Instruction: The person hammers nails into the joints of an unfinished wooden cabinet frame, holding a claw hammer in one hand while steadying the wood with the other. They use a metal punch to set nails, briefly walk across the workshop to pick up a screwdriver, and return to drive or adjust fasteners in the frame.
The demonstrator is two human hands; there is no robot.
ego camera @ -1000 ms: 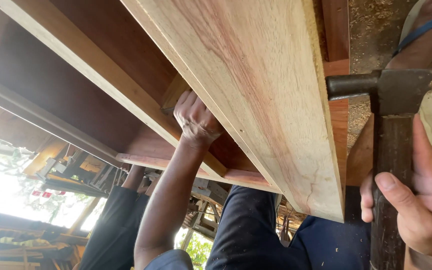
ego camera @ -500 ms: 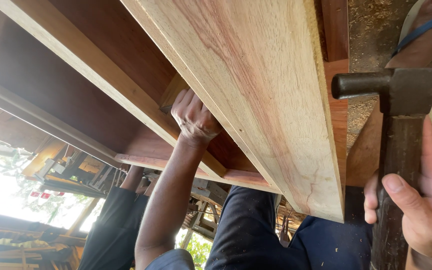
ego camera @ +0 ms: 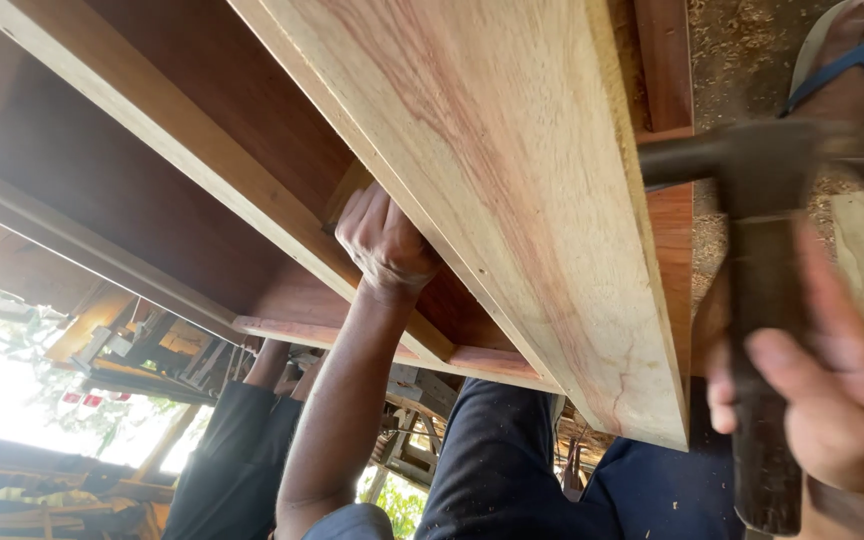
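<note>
the wide pale plank [ego camera: 512,200], smooth with pinkish grain, fronts a reddish wooden frame [ego camera: 202,170] of boxy compartments. since a moment ago the hammer [ego camera: 762,300] has swung in nearer the plank's edge and now blurs, so a blow looks under way. the right hand [ego camera: 832,400] is wrapped tight round its dark handle; the left hand [ego camera: 384,245] is curled against the frame's inner rail [ego camera: 282,225], fingers closed over a small wooden block there

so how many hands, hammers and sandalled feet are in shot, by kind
hands: 2, left hand inside the wooden frame, right hand on the handle
hammers: 1, hammer
sandalled feet: 1, foot in a blue-strapped sandal
total: 4
</note>
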